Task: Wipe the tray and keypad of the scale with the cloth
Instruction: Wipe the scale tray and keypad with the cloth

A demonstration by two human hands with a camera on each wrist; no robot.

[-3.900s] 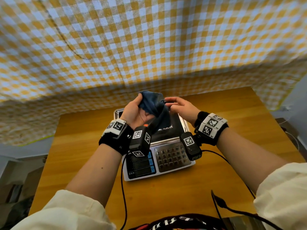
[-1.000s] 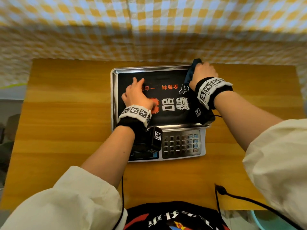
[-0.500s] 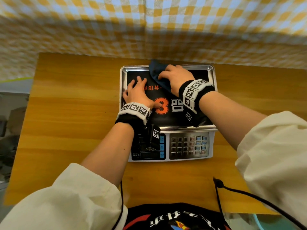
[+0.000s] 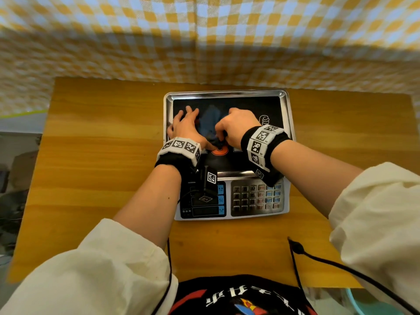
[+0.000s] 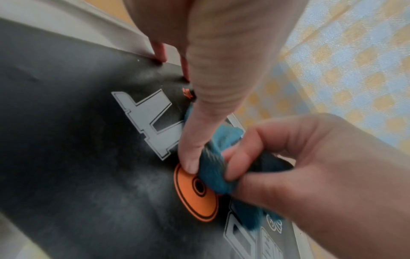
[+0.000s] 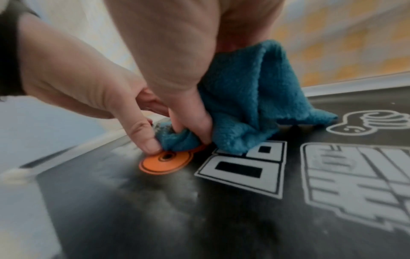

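Observation:
The scale's steel tray (image 4: 227, 93) carries a black printed mat (image 4: 250, 105). My right hand (image 4: 236, 127) grips a bunched blue cloth (image 4: 210, 121) on the mat's middle; the right wrist view shows its thumb (image 6: 195, 119) pinching the cloth (image 6: 250, 105). My left hand (image 4: 185, 127) lies beside it with fingers spread on the mat. Its thumb (image 5: 193, 140) presses down at the cloth's (image 5: 213, 168) edge, by an orange circle (image 5: 197, 201). The keypad (image 4: 256, 197) sits at the scale's front right, uncovered. A wrist camera partly hides the display (image 4: 204, 210).
The scale stands in the middle of a wooden table (image 4: 102, 155). A yellow checked sheet (image 4: 204, 42) hangs behind it. A black cable (image 4: 318, 262) trails over the table's near right edge. A turquoise rim (image 4: 363, 303) shows at the bottom right.
My right hand has dragged the cloth from the tray's far right corner towards the middle, up against the left thumb. The left hand has stayed pressed on the mat.

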